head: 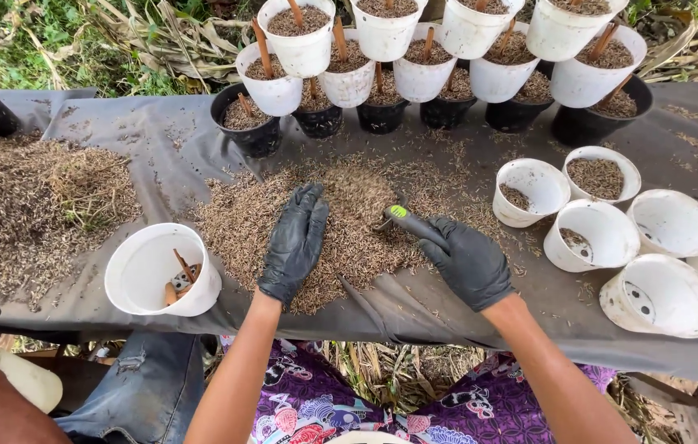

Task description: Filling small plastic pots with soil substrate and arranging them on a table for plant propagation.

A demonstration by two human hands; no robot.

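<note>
Both hands: left [295,242] flat on husk pile [341,214], right [468,261] gripping trowel [409,220].

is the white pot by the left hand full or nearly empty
Nearly empty: the white pot lies tipped, holding only a few brown sticks.

I saw even, soft daylight across the whole frame, with only faint shadows under the white pots [300,37] at the top. Focus was sharp at centre (no glare anywhere), and the edges bowed slightly outward.
</note>
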